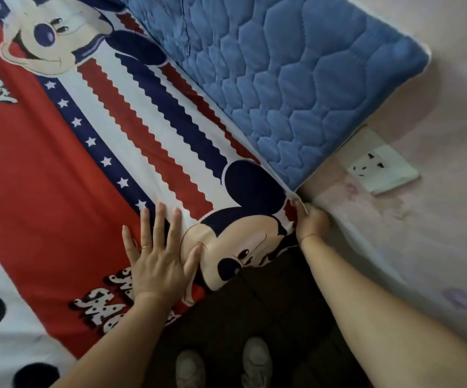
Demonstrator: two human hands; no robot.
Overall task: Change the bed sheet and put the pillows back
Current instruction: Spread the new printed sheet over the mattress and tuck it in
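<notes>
A red, white and navy cartoon-mouse bed sheet (58, 175) covers the bed across the left and middle of the head view. My left hand (156, 253) lies flat on it with fingers spread, near the bed's edge. My right hand (312, 219) grips the sheet's corner at the head end, close to the wall. A blue quilted pillow (282, 79) stands tilted against the wall, its lower corner just above my right hand.
A pink wall (436, 233) runs along the right, carrying a white power socket (380, 166) just beside the pillow. Dark floor (268, 303) shows below the bed edge, with my two pale shoes (221, 365) on it.
</notes>
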